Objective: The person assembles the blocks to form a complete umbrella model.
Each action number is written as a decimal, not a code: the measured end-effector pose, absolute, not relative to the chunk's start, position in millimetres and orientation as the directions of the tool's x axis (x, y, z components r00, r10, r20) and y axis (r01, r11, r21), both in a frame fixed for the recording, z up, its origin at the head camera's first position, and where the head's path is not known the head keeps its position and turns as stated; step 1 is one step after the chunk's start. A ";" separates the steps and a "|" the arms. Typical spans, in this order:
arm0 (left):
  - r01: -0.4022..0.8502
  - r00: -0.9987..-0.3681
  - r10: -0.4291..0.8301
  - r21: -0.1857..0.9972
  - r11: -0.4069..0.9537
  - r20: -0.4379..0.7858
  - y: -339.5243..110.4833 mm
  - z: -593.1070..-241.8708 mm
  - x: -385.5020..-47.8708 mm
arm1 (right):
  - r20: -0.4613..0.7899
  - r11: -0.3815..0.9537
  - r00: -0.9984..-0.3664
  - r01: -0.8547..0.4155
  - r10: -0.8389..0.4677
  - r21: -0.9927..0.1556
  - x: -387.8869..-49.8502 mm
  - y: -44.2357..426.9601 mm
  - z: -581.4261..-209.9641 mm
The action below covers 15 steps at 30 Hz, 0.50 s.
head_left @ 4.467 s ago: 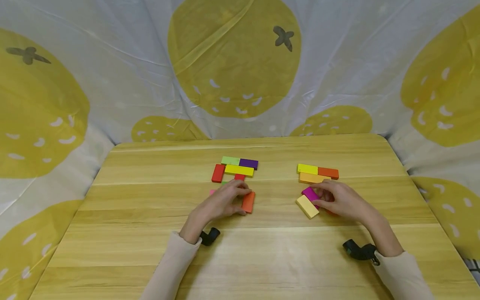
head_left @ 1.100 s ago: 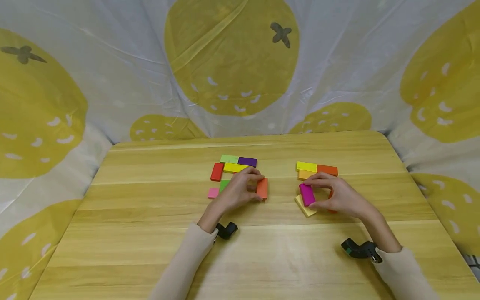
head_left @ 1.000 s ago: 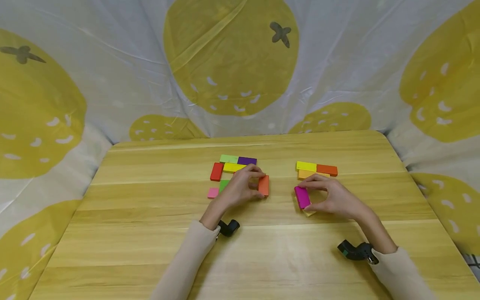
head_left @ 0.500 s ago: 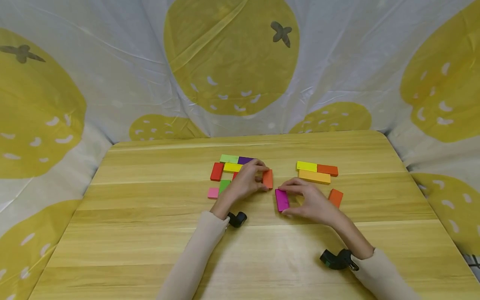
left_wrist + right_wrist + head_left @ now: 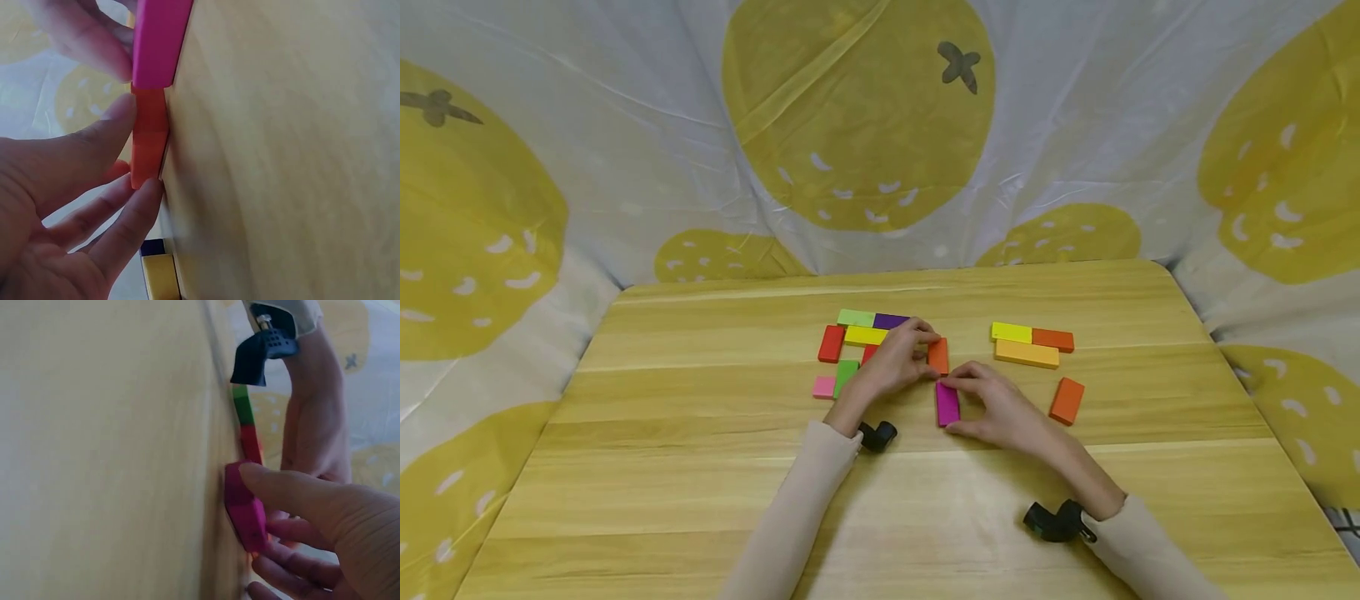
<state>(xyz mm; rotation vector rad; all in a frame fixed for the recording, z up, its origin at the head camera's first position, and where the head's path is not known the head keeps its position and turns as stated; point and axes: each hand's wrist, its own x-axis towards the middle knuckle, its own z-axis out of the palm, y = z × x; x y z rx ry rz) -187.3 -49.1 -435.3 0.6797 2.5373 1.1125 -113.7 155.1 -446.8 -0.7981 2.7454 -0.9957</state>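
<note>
Leftward across the head view, the magenta block (image 5: pixel 947 405) has moved since half a second ago, from the lower right of the orange block (image 5: pixel 937 357) to just below it, near the middle of the frame; the right hand (image 5: pixel 996 408) has come with it. Its thumb and fingers pinch the magenta block by its ends, and the left hand (image 5: pixel 895 362) pinches the orange block likewise. Left of them on the tabletop (image 5: pixel 940 517) lie a red block (image 5: pixel 831 343), a green block (image 5: pixel 846 377) and a pink block (image 5: pixel 824 387). Toward the right, an amber block (image 5: pixel 1027 353) lies above a separate orange-red block (image 5: pixel 1067 401).

Left wrist view: the orange block is left of centre between thumb and fingers, the magenta block at the top edge.

Right wrist view: the magenta block is right of centre, held between thumb and fingers; above it show a red piece (image 5: pixel 250 440), a green piece (image 5: pixel 242 406) and, higher, a black wrist device (image 5: pixel 265 353).
</note>
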 end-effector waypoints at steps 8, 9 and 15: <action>0.347 -0.835 0.548 0.727 0.592 -0.049 -50.4 -438.3 -186.9 | 0.103 0.658 -0.834 -0.497 -0.542 -0.566 -113.0 164.8 -446.8; 0.351 -0.834 0.550 0.724 0.594 -0.047 -50.7 -438.4 -186.9 | 0.109 0.660 -0.832 -0.504 -0.544 -0.557 -113.2 164.6 -447.4; 0.359 -0.830 0.556 0.720 0.595 -0.046 -52.8 -438.5 -185.9 | 0.130 0.691 -0.841 -0.511 -0.525 -0.512 -113.7 160.6 -451.3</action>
